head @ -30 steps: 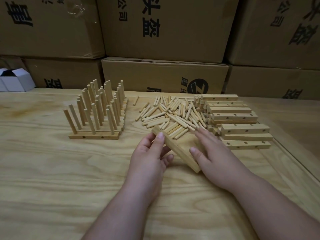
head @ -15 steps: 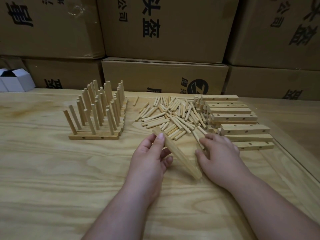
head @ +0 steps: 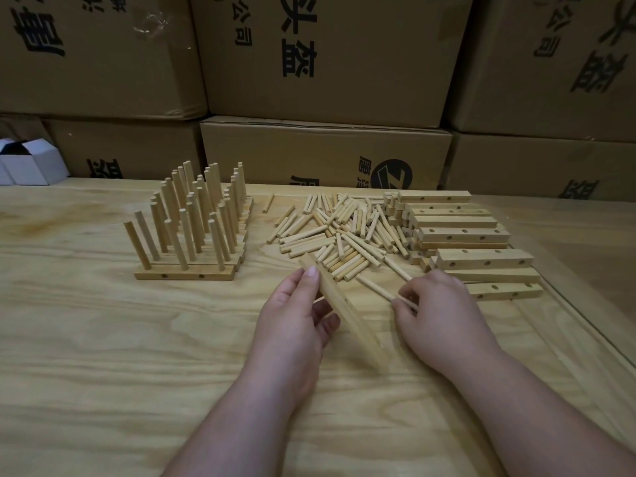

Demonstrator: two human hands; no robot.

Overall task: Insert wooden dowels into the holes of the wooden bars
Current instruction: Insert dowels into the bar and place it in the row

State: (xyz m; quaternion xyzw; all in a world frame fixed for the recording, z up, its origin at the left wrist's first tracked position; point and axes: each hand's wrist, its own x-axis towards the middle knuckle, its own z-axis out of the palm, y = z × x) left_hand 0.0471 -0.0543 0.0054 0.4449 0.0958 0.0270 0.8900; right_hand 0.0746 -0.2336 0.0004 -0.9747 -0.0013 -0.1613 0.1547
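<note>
Nearly all the lower left of the frame is bare plywood counter, with free room below and left of the forearms; along the right side a raised wooden edge strip runs diagonally toward the lower right corner, and stacked cardboard boxes wall off the back edge across the top of the frame. At centre, the left hand holds a wooden bar tilted up on its long edge, thumb on the near face and fingers curled behind it, the bar's lower end resting on the counter. Just right of it, the right hand pinches one dowel between thumb and fingertips, the dowel lying low and pointing toward the upper left. Above the hands, a loose heap of dowels spreads over the centre, touching a stack of drilled bars at centre right. At centre left stand finished bars with dowels upright in them, set side by side. A small white open box sits at the far left edge.
</note>
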